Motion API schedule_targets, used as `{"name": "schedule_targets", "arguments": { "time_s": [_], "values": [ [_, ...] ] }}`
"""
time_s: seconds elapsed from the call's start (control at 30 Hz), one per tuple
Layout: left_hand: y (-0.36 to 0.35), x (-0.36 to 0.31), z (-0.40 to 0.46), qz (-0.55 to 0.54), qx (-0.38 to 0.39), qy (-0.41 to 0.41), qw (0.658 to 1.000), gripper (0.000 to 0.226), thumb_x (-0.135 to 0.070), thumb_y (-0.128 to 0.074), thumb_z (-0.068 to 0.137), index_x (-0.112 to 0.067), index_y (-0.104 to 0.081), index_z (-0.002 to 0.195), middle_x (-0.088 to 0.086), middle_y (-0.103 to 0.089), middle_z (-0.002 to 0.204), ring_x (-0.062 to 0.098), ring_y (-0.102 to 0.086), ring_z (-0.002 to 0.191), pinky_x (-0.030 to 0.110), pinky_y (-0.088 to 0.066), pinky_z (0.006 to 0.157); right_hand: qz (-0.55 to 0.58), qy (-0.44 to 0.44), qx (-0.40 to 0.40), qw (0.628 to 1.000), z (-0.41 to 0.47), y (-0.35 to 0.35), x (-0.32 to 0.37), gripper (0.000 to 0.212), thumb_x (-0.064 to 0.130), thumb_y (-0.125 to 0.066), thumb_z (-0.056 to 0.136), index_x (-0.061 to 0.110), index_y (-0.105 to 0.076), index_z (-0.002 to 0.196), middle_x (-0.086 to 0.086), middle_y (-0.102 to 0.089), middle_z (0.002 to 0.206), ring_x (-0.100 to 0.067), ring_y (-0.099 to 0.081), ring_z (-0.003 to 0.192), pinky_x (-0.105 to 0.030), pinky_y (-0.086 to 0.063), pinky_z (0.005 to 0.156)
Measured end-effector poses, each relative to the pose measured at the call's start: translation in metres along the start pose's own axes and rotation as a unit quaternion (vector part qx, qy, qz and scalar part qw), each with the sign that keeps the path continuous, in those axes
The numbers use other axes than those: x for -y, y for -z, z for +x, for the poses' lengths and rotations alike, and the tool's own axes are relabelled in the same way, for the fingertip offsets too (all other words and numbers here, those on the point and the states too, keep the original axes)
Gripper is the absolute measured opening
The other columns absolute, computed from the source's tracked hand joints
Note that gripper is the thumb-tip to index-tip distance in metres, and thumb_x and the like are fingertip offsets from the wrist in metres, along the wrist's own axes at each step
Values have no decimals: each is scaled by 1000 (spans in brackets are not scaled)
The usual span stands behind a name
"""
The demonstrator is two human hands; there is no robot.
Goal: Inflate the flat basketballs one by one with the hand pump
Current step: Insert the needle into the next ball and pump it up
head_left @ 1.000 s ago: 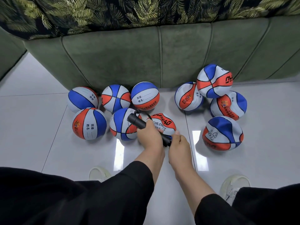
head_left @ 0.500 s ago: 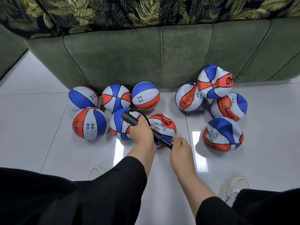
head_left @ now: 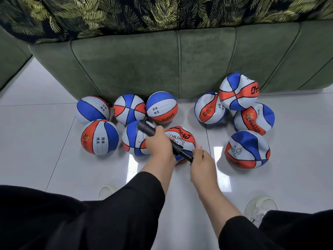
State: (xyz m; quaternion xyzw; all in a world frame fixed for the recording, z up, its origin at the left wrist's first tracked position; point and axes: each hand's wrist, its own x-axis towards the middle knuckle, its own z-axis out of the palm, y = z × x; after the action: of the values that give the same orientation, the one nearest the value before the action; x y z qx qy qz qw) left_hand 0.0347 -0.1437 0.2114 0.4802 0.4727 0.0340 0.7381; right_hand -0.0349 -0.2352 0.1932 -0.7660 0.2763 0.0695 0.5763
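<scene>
**Pump drawn out over the "CHILDREN" ball**

The green sofa [head_left: 180, 64] is seen across the back, the white tiled floor [head_left: 36, 141] below it, and ten basketballs are spread along its foot. Five round, firm-looking balls [head_left: 100, 137] are grouped on the left; four dented, slack ones [head_left: 247, 149] are heaped on the right, well apart from them. Between the groups, the "CHILDREN" ball [head_left: 185, 139] is being worked on, and it is partly hidden by the hands.

The black hand pump [head_left: 162, 139] is held slantwise above that ball. Its barrel is wrapped by the left hand [head_left: 159, 147], fingers curled tight round it. The handle end is pinched by the right hand [head_left: 202, 159]. Compared with a second ago, the hands are now further apart and a thin rod is exposed between barrel and handle: the plunger has been pulled out. A pumping stroke is judged to be under way, with a push inward due next. Four balls are judged left to fill.
</scene>
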Motion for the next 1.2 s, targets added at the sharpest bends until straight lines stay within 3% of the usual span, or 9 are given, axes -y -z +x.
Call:
{"name": "schedule_targets", "arguments": {
  "time_s": [0.13, 0.4, 0.57, 0.73, 0.83, 0.9, 1.0, 1.1, 1.2],
  "values": [
    [3, 0, 6, 8, -5, -2, 1000, 18, -23, -57, 87, -13, -61, 102, 5, -62, 60, 22, -58, 57, 42, -57, 64, -6, -16, -14, 1000, -1, 2, -7, 44, 52, -29, 108, 28, -60, 90, -8, -68, 86, -32, -65, 82, -52, -59, 81],
    [0, 22, -15, 16, 11, -21, 1000, 9, -21, -54, 94, -13, -56, 96, 3, -62, 61, 19, -56, 51, 27, -51, 51, 8, -11, 10, 1000, 2, -5, 2, 50, 51, -26, 109, 15, -61, 107, -3, -65, 94, -23, -59, 84, -45, -55, 83],
    [0, 14, -17, 22, 21, -16, 999, 6, -19, -56, 95, -14, -57, 92, 4, -60, 67, 14, -56, 47, 21, -48, 44, 25, -13, 25, 999, 2, -6, 2, 49, 48, -26, 110, 16, -62, 102, 4, -54, 77, -18, -50, 73, -33, -46, 69],
    [4, -7, 6, 7, -9, -8, 1000, 14, -24, -60, 89, -14, -61, 99, 5, -67, 67, 21, -63, 58, 44, -63, 68, 1, 4, -7, 1000, 4, 3, -8, 47, 51, -30, 108, 21, -60, 90, -6, -64, 82, -29, -60, 76, -50, -59, 79],
    [9, -6, 16, 14, -45, -12, 999, 17, -26, -57, 91, -14, -64, 100, 6, -71, 67, 19, -63, 55, 35, -59, 61, -15, -10, -15, 1000, 3, 7, -14, 43, 50, -29, 108, 23, -58, 91, -8, -64, 84, -33, -62, 80, -55, -57, 83],
    [8, 1, 12, 8, -44, -10, 999, 16, -27, -56, 89, -15, -65, 96, 10, -73, 73, 22, -63, 58, 39, -60, 64, -17, -11, -17, 1000, 4, 9, -13, 43, 49, -29, 108, 20, -58, 95, -8, -63, 84, -33, -62, 81, -54, -57, 83],
    [6, 12, -1, -1, -27, -5, 1000, 11, -25, -55, 92, -15, -60, 88, 7, -67, 67, 21, -60, 56, 33, -56, 57, -14, 2, -19, 1000, 4, 7, -7, 45, 48, -28, 109, 16, -58, 102, -5, -62, 88, -30, -60, 84, -45, -54, 82],
    [0, 20, -13, 4, -19, -22, 1000, 15, -24, -55, 95, -12, -60, 100, 6, -68, 69, 18, -60, 53, 25, -49, 49, 2, 3, -13, 1000, 0, 3, 0, 47, 50, -28, 109, 15, -59, 108, -2, -65, 93, -28, -62, 89, -42, -53, 82],
    [-1, 26, -22, -8, 0, -17, 1000, 19, -21, -55, 97, -11, -59, 113, -4, -61, 52, 12, -56, 45, 22, -46, 44, 23, -3, -2, 1000, -2, 2, 3, 43, 50, -28, 109, 19, -58, 109, 6, -64, 95, -22, -63, 90, -49, -58, 86]
  ]
}}
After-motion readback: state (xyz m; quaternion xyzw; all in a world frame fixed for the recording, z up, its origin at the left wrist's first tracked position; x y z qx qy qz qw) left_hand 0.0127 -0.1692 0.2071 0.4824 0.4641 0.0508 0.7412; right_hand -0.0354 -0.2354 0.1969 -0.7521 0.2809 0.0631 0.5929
